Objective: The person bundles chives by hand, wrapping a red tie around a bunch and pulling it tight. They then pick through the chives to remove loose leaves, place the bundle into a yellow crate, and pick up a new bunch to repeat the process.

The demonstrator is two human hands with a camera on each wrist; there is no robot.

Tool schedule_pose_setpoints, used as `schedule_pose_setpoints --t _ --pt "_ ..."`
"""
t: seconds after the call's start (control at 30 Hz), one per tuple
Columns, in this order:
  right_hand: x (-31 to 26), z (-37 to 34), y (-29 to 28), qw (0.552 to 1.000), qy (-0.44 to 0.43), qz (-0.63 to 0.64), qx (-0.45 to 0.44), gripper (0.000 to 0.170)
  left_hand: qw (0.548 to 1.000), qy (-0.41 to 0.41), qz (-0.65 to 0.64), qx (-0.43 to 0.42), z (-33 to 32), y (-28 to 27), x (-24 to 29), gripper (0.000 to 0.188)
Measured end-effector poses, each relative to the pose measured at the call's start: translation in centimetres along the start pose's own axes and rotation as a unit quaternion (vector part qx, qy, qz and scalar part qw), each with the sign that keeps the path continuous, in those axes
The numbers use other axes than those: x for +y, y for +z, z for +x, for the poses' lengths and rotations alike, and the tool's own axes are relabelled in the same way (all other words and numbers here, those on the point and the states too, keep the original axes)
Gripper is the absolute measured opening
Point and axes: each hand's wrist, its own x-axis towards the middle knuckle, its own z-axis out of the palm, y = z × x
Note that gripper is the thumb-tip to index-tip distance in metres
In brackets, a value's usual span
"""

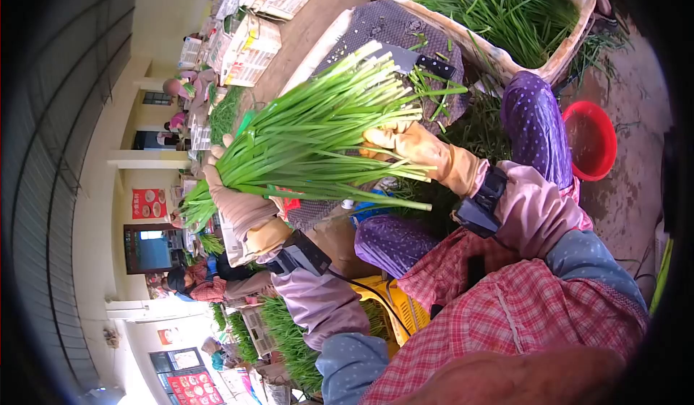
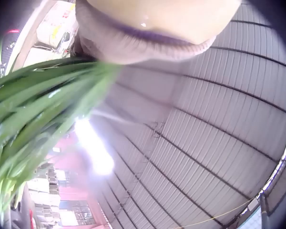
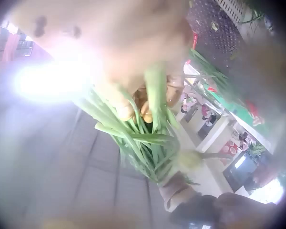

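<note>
A large bunch of garlic chives [image 1: 311, 130] is held up in front of the body, pale cut ends toward the upper right, leafy tips toward the lower left. My gloved left hand [image 1: 242, 203] grips the leafy part from below, thumb and fingers round its sides. Green leaves [image 2: 43, 109] run out from this hand in the left wrist view. At the pale stalk ends, my gloved right hand [image 1: 419, 148] has its fingers curled on some stalks. In the right wrist view, orange-tipped fingers [image 3: 126, 113] sit among the stalks, partly blurred.
Behind the bunch, a knife [image 1: 408, 59] lies with cut bits on a dark textured mat [image 1: 361, 26]. A white crate [image 1: 582, 0] of chives stands at the upper right, a red basin [image 1: 613, 141] on the floor below it. A yellow basket [image 1: 408, 311] is beside the lap.
</note>
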Motion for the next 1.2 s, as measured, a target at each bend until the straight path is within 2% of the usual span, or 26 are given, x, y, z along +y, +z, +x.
schedule_pose_setpoints --t 0.03,0.1,0.13,0.17,0.2,0.23,0.3,0.33,0.37,0.4,0.43,0.47,0.5,0.6,0.63,0.7,0.73,0.83,0.9,0.93,0.97,1.03,1.07,1.1,1.17,1.2 --pt "0.2 -0.3 -0.6 1.0 0.0 -0.001 0.001 0.024 1.0 0.0 -0.001 0.0 0.1 -0.5 0.2 0.027" --pt "0.7 -1.4 -2.5 0.975 -0.086 -0.197 -0.063 0.013 0.997 -0.05 -0.046 -0.024 0.8 -1.4 0.4 0.028" --pt "0.1 -2.4 -2.7 0.97 0.0 -0.236 -0.063 0.012 0.995 -0.068 -0.062 -0.031 1.2 -1.6 0.2 0.029" --pt "-0.4 -3.5 -3.1 0.97 0.003 -0.235 -0.063 0.012 0.99 0.071 0.103 0.068 1.3 -1.0 -0.9 0.029" --pt "-0.8 -4.5 -3.8 0.957 0.012 -0.27 -0.104 0.018 0.928 0.207 0.262 0.165 1.1 -0.5 -1.6 0.029" --pt "-1.3 -5.7 -4.5 0.942 0.021 -0.303 -0.146 0.026 0.927 0.209 0.262 0.169 0.8 -0.1 -1.9 0.029" --pt "-3.0 -8.0 -5.6 0.861 0.057 -0.466 -0.194 0.019 0.949 0.237 0.139 0.153 0.2 0.6 -2.2 0.045" --pt "-3.2 -8.7 -6.3 0.861 0.061 -0.464 -0.198 0.019 0.93 0.251 0.211 0.166 -0.2 1.0 -2.7 0.044" --pt "-3.3 -9.3 -6.9 0.713 0.126 -0.664 -0.185 0.027 0.929 0.254 0.212 0.169 -0.4 0.4 -1.5 0.044" --pt "-3.5 -9.5 -7.2 0.517 0.178 -0.822 -0.16 0.045 0.967 0.182 0.141 0.111 -0.5 -0.5 0.6 0.031" --pt "-3.9 -9.2 -6.8 0.515 0.177 -0.823 -0.163 0.045 0.99 0.109 0.069 0.05 -0.5 -0.3 1.0 0.022" --pt "-4.3 -9.1 -6.1 0.624 0.004 -0.774 -0.103 0.049 0.99 0.113 0.069 0.053 -0.7 -0.3 1.2 0.022" --pt "-4.7 -9.0 -5.2 0.705 -0.167 -0.688 -0.036 0.053 0.986 0.131 0.084 0.066 -0.8 -0.3 1.2 0.021" --pt "-6.0 -5.1 -2.3 0.674 -0.317 -0.666 0.024 0.045 0.982 0.143 0.102 0.069 -0.2 -0.4 0.8 0.021" --pt "-5.0 -3.7 -3.2 0.656 -0.274 -0.703 0.026 0.039 0.982 0.141 0.107 0.062 0.0 -0.4 0.7 0.022" --pt "-4.1 -3.3 -3.2 0.758 -0.189 -0.623 -0.037 0.023 0.984 0.129 0.102 0.064 0.4 0.3 0.7 0.022" --pt "-3.7 -3.4 -3.5 0.739 -0.29 -0.605 -0.062 0.017 0.98 0.149 0.111 0.068 0.5 0.7 0.6 0.021" --pt "-5.0 -6.8 -3.7 0.734 -0.284 -0.61 -0.085 0.015 0.965 0.187 0.166 0.074 0.0 0.9 0.5 0.022" --pt "-4.7 -8.9 -6.2 0.747 -0.218 -0.625 -0.06 0.012 0.988 0.12 0.093 0.025 -0.1 0.6 1.8 0.024" --pt "-4.6 -10.1 -7.1 0.788 -0.079 -0.611 -0.01 0.011 0.995 0.069 0.064 -0.041 -0.2 0.3 2.6 0.027" --pt "-4.1 -10.4 -9.1 0.732 -0.052 -0.678 -0.051 0.016 0.995 0.069 0.062 -0.044 -0.5 0.5 2.5 0.027" --pt "-3.6 -11.4 -8.9 0.571 0.05 -0.819 -0.02 0.04 0.998 0.052 -0.008 -0.03 -1.0 1.4 2.3 0.032" --pt "-3.5 -10.4 -8.4 0.616 -0.029 -0.787 -0.017 0.051 0.978 0.185 0.095 0.023 -0.7 1.4 1.2 0.037" --pt "-3.3 -9.1 -7.5 0.656 -0.107 -0.747 -0.016 0.063 0.978 0.183 0.096 0.021 -0.7 1.5 0.8 0.037" --pt "-2.4 -5.3 -4.5 0.761 -0.187 -0.621 -0.028 0.066 0.994 0.096 0.002 -0.051 -1.0 1.6 0.3 0.046" --pt "-1.6 -3.4 -3.5 0.834 -0.153 -0.528 -0.04 0.062 0.996 0.037 -0.041 -0.077 -0.9 1.5 0.7 0.043"
